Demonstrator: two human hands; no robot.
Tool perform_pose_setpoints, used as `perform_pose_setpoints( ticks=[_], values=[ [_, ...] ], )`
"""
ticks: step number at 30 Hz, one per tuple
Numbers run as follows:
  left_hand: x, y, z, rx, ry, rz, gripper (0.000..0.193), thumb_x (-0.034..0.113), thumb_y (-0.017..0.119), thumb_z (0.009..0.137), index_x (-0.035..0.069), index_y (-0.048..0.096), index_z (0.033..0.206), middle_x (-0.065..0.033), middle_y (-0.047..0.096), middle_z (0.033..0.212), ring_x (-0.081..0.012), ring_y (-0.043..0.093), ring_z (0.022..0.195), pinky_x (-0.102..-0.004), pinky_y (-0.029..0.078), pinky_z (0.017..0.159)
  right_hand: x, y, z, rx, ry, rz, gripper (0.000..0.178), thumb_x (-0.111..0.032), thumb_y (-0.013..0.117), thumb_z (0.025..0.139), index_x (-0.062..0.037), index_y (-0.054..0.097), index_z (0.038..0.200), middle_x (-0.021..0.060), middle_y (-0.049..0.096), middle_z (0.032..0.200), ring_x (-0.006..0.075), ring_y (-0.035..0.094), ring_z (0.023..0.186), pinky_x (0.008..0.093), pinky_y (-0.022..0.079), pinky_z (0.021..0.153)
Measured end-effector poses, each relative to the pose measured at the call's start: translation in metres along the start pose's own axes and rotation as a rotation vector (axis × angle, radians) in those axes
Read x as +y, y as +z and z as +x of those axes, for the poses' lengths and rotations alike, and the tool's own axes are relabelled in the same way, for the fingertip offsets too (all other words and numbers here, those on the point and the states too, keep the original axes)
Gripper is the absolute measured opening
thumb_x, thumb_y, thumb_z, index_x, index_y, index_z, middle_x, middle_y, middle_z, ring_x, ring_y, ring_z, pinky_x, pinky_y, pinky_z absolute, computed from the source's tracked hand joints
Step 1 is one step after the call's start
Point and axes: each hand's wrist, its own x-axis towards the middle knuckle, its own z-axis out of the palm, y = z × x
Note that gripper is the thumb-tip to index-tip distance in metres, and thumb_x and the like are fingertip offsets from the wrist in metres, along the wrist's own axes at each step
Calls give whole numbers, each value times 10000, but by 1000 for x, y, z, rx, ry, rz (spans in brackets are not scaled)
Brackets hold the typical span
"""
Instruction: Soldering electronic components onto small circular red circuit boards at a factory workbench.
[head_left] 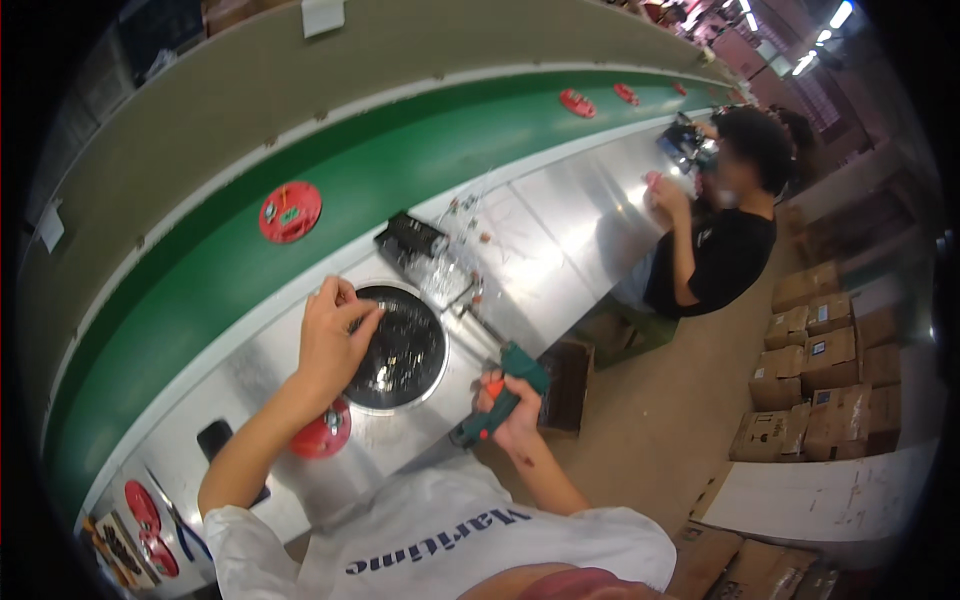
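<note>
My left hand [338, 335] is over the left rim of a round black dish [402, 365] that holds many small shiny pieces, too small to name. Its thumb and fingertips are pinched together; whatever is between them is too small to make out. My right hand [515, 412] is wrapped around the handle of a green power screwdriver [522, 368] with an orange trigger. The tool's long bit points up and left, beside the dish's right edge. Partly under my left forearm lies a round red part [322, 432].
Behind the dish stand a black box [412, 236] and a clear plastic bag [437, 275]. Red discs, one a larger plate [290, 212], lie on the green belt [375, 190]. A dark phone [215, 438] rests at left. A co-worker [725, 240] sits at right, near stacked cartons [838, 420].
</note>
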Motion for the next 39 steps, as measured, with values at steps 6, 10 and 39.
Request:
perform_pose_setpoints(
  ticks=[6, 10, 39],
  values=[
    [54, -57, -56, 121, 394, 81, 176, 14, 775, 689, 7, 665, 827, -44, 522, 649, -190, 463, 520, -315, 349, 483, -8, 40, -17, -116, -88, -279, 211, -201, 565, 854, -7, 555, 938, 124, 580, 982, 197, 526, 606, 298, 440, 569],
    [48, -34, -102, 132, 305, 55, 207, 16, 798, 663, -8, 667, 821, -27, 502, 627, -159, 433, 481, -296, 315, 446, 5, 78, -16, -295, -45, -507, 210, -98, 591, 860, -2, 551, 1042, 141, 574, 1050, 209, 598, 753, 277, 459, 639],
    [18, -20, -178, 502, -704, -341, 217, 33, 729, 788, 5, 667, 994, -62, 621, 780, -100, 554, 582, -244, 416, 474, 59, 130, -10, -327, 77, -785, 396, 159, 636, 720, -2, 544, 1070, 118, 561, 1045, 170, 598, 846, 286, 500, 753]
  ],
)
